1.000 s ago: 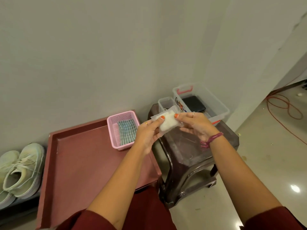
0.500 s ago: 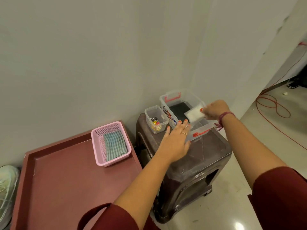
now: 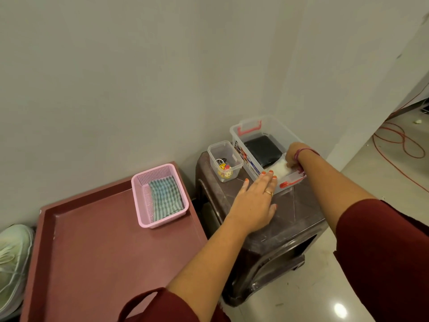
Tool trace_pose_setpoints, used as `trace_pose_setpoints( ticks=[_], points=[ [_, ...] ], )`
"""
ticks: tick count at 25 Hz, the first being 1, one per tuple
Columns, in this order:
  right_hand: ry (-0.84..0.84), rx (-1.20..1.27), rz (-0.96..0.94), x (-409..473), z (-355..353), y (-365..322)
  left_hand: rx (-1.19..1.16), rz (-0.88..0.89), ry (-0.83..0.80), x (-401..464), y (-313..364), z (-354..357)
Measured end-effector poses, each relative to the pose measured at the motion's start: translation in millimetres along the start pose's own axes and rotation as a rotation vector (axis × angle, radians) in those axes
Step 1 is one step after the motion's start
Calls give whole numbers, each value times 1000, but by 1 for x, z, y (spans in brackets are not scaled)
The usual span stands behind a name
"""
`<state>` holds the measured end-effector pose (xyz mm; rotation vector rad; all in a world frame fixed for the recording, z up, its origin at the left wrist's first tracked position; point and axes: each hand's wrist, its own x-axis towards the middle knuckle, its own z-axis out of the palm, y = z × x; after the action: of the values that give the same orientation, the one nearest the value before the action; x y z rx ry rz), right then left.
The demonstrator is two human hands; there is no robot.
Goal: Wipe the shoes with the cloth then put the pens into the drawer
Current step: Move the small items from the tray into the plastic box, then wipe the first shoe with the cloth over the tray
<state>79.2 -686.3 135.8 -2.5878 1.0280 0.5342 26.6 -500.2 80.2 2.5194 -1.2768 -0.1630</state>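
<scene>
My right hand (image 3: pixel 293 156) reaches down into a clear plastic bin (image 3: pixel 239 133) with red handles and holds a white packet (image 3: pixel 279 170) at the bin's near end. My left hand (image 3: pixel 254 201) lies flat, fingers straight, on the dark brown stool (image 3: pixel 290 219), its fingertips at the bin's near wall. A green checked cloth (image 3: pixel 165 198) lies folded in a pink basket (image 3: pixel 139 205) on the maroon tray table (image 3: pixel 92 252). A pale green shoe (image 3: pixel 12 263) shows at the left edge. No pens or drawer are visible.
A black flat object (image 3: pixel 263 149) lies in the clear bin. A small clear tub (image 3: pixel 214 151) with keys and a yellow charm stands left of the bin. A red cable (image 3: pixel 399 140) coils on the tiled floor at right. The wall is close behind.
My right hand has carried the white packet from between both hands over and down into the clear bin. My left hand let go and came to rest on the stool top.
</scene>
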Motion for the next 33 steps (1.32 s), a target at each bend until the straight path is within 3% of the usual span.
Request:
trace_pose_setpoints(
  ticks=[5,11,14,20,23,27,33],
  points=[
    [97,-122,-36,3,16,-1,18,-3,18,-2,2,0],
    [325,-92,-92,-4,16,1,-47,17,1,-3,3,-4],
    [415,55,-150,-12,6,3,-217,-27,-4,-10,0,-15],
    [491,553,-297,-64,8,-10,-541,-140,331,-61,-43,-46],
    [440,835,-355,-98,31,-34,-661,-278,504,-111,-79,-57],
    [271,1138,-384,-124,76,-76,-1000,-610,664,-182,-132,-46],
    [-1,1306,-320,-148,168,-148,-1351,-985,898,-277,-187,-7]
  ],
)
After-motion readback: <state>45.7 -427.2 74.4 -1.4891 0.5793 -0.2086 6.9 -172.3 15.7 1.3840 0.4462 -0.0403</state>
